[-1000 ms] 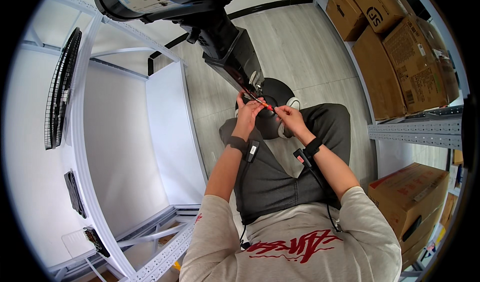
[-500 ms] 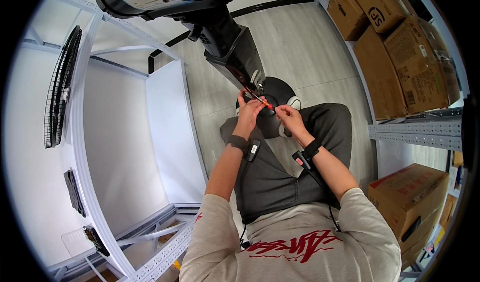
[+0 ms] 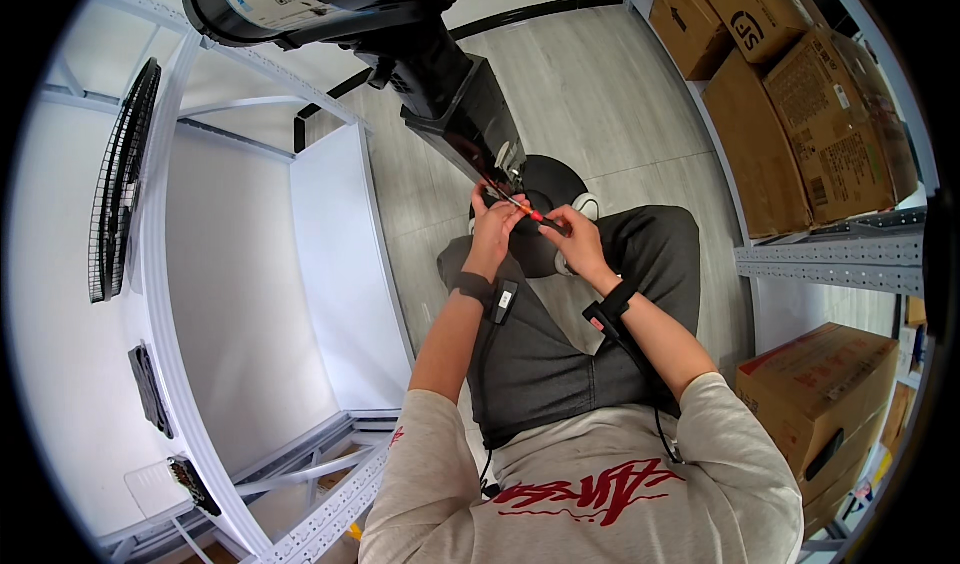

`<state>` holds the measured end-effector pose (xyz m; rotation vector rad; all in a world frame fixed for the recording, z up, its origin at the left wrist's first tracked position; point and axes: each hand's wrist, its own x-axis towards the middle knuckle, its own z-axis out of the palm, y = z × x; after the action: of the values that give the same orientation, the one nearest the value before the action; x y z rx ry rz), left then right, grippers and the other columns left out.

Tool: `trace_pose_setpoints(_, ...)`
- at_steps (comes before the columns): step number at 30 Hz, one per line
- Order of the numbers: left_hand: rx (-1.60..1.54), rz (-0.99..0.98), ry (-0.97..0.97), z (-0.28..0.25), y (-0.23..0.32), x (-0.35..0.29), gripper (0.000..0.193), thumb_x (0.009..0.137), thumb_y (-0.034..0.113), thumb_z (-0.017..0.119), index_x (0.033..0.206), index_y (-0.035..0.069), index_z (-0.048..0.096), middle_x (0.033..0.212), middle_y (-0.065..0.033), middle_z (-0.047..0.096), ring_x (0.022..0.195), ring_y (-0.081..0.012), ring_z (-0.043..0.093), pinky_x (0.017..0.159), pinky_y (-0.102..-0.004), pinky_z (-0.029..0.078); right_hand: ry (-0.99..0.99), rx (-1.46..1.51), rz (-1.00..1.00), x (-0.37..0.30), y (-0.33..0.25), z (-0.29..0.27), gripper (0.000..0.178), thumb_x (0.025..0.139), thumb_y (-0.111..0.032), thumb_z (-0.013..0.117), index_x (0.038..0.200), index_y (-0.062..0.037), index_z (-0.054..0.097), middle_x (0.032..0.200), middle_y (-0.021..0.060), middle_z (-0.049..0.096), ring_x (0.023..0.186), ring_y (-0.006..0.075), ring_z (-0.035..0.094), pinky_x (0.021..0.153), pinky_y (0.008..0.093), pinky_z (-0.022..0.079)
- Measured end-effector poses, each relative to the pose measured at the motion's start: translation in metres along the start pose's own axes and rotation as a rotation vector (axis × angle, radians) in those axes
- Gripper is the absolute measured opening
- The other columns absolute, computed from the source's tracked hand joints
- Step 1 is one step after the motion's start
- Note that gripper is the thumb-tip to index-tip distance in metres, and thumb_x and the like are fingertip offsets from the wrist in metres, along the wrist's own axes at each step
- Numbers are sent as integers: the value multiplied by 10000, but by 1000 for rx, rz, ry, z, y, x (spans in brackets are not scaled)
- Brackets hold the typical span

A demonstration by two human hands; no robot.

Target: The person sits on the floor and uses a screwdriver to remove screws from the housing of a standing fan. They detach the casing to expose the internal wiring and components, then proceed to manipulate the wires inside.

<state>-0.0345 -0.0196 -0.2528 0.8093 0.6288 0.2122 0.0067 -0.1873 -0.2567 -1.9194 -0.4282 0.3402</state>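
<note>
A black standing fan (image 3: 462, 114) leans in front of me, its motor head at the top left and its column slanting down to a round black base (image 3: 553, 176). My right hand (image 3: 582, 246) is closed round the black end of a screwdriver (image 3: 537, 216) with a red and black handle. The screwdriver's shaft points up and left at the lower end of the column, where some metal parts (image 3: 512, 164) show. My left hand (image 3: 490, 232) is at the lower column beside the shaft, fingers bent around there; what exactly they grip is too small to tell.
Cardboard boxes (image 3: 755, 149) fill the shelf on the right, with another box (image 3: 815, 394) lower down. On the left stands a pale metal shelf (image 3: 180, 364) holding a black fan grille (image 3: 125, 184), a dark flat piece (image 3: 150, 389) and a clear plastic piece (image 3: 152, 486).
My right hand has moved slightly up and left and wraps more fully round the screwdriver's handle. The left hand stays nearly in place. The view has shifted a little.
</note>
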Motion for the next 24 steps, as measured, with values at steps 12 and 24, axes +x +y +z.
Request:
trace_pose_setpoints(12, 1, 13, -48, -4, 0, 3, 782, 827, -119, 463, 1425, 171, 51, 1048, -230, 565, 972, -298, 615, 914, -407, 505, -142, 56, 190, -3, 11, 6, 304, 812, -309, 710, 952, -46, 650, 696, 23, 624, 615, 117, 572, 579, 263, 446)
trace_pose_setpoints(24, 19, 52, 1, 5, 1, -3, 637, 861, -96, 509, 1360, 150, 199, 1021, -219, 584, 907, -259, 629, 844, -383, 529, -493, 836, 799, 11, 8, -18, 303, 888, -351, 650, 910, -50, 612, 691, -9, 577, 528, 33, 471, 455, 169, 350)
